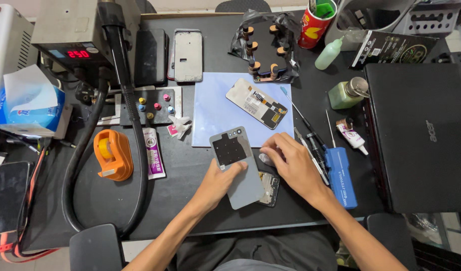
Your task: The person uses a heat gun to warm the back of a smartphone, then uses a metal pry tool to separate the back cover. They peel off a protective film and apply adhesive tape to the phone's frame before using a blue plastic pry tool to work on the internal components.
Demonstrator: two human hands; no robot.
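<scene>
My left hand (218, 181) rests on a grey phone back cover (238, 165) that lies inner side up, with a dark square patch near its top. Under the cover's right edge a phone body (269, 189) with exposed parts peeks out. My right hand (291, 163) sits just right of the cover, fingers curled over a small pale piece (265, 159). A detached phone screen (256, 103) lies face down on a light blue mat (215, 118) behind the hands.
Tweezers and thin tools (313, 145) and a blue tool case (342, 176) lie right of my right hand. A closed black laptop (419, 135) fills the right. Left are an orange tape dispenser (111, 154), glue tube (153, 159), hot-air station (72, 35) with black hose (132, 115), tissue box (27, 108).
</scene>
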